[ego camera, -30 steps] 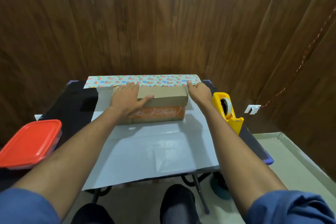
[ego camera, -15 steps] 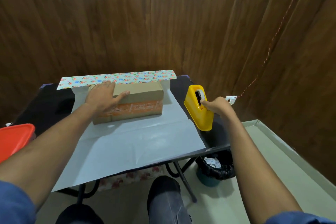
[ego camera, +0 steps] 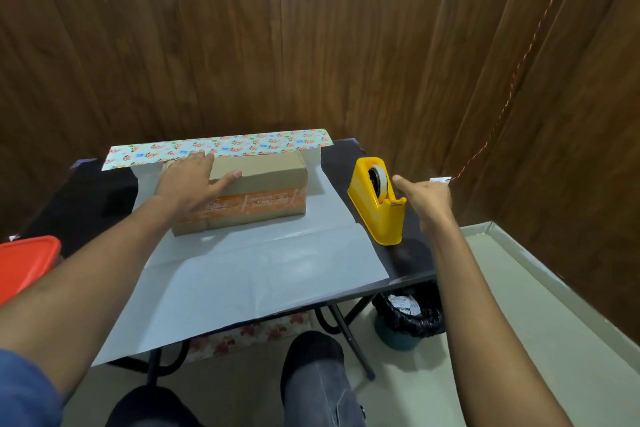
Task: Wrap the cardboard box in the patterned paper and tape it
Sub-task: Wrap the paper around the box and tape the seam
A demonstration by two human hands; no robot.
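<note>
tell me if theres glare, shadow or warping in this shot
Head view: soft sheen on the white paper near its middle; the box casts a faint shadow toward the camera, the dispenser a dim one on the table; wall planks bow from wide-angle distortion; the hands look reasonably sharp.

Dark wood-panel walls (ego camera: 311, 45); pale floor (ego camera: 519, 322); black folding table (ego camera: 86, 204); lined bin (ego camera: 408, 319) beneath

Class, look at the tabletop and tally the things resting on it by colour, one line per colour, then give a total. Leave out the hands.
Brown: 1, the cardboard box
Floral with white underside: 1, the patterned paper
Yellow: 1, the tape dispenser
Red: 1, the lidded container
Total: 4
</note>
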